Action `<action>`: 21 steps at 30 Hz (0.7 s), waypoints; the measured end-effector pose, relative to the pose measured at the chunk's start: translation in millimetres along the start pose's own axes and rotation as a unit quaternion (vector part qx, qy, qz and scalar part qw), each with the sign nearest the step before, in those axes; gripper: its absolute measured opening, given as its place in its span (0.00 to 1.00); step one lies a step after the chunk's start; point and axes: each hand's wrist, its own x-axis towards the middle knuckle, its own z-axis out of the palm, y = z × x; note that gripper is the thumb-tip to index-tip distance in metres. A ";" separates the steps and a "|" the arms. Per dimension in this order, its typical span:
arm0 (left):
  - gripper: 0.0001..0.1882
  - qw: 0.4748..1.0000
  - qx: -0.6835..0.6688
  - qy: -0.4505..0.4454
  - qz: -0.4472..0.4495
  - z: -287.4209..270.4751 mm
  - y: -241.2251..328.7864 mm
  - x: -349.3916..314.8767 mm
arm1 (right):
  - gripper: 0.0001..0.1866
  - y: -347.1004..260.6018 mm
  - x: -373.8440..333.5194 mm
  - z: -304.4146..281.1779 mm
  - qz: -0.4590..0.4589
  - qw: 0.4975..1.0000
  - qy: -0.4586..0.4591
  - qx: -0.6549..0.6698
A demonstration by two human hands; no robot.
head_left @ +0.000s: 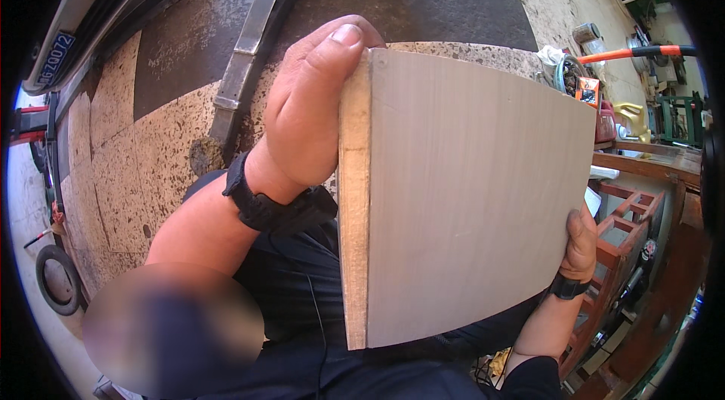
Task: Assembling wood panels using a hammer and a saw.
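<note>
A grey laminated wooden board (pixel 468 196) with a bare wood edge strip (pixel 355 219) along its left side fills the middle of the view, tilted up above my lap. My left hand (pixel 310 106) grips its upper left corner, thumb on the edge and the other fingers hidden behind. At the lower right edge, my right hand (pixel 580 245) holds the board, thumb in front and fingers out of sight behind it. Both wrists wear dark bands.
A metal frame leg (pixel 249 45) stands on the stained floor ahead, with a vehicle (pixel 83 15) at far left. A tire (pixel 59 279) lies below it. On the right are a red-brown wooden rack (pixel 619 234), a yellow jug (pixel 633 119) and an orange-and-black bar (pixel 642 51).
</note>
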 end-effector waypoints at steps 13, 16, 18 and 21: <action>0.18 0.998 -0.049 0.031 -0.021 -23.7 -15.3 8.5 | 0.50 -7.5 5.9 7.8 -0.030 0.998 -0.031 0.052; 0.13 0.817 0.481 0.115 0.295 -46.1 -24.5 20.1 | 0.51 -20.1 8.6 12.0 -0.050 0.986 -0.093 0.125; 0.15 0.816 0.487 0.124 0.287 -55.7 -30.7 24.8 | 0.52 -23.0 11.6 16.4 -0.033 0.985 -0.111 0.129; 0.13 0.920 0.333 0.094 0.186 -56.2 -39.7 23.6 | 0.48 -12.0 16.3 26.3 -0.039 0.998 0.018 0.036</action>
